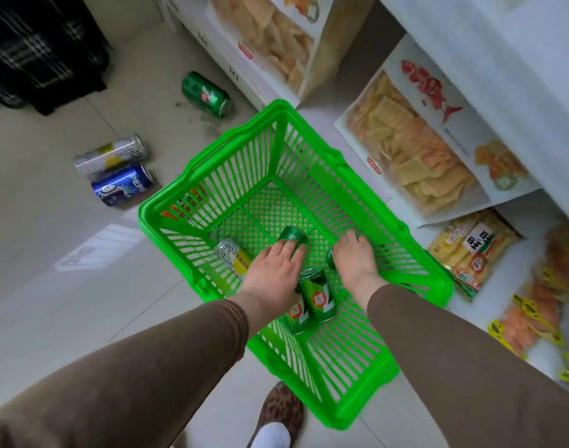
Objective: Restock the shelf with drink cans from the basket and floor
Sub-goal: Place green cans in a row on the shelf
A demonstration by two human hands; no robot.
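Observation:
A green plastic basket point(166, 218) stands on the floor beside the shelf. Inside it my left hand point(273, 273) grips a green can point(292, 236) lying on the basket floor. My right hand point(354, 257) closes over another green can point(330, 257), mostly hidden under the palm. Two more green cans point(317, 294) lie between my wrists, and a silver-and-yellow can point(233, 258) lies left of my left hand. On the floor lie a green can point(207, 94), a silver-yellow can point(111, 155) and a blue Pepsi can point(124, 185).
White shelves on the right hold large snack boxes point(415, 150) and snack bags point(470, 250). A black crate point(47, 50) stands at the far left. An orange can point(183, 205) shows through the basket's left wall. My slippered foot point(276, 415) is just below the basket.

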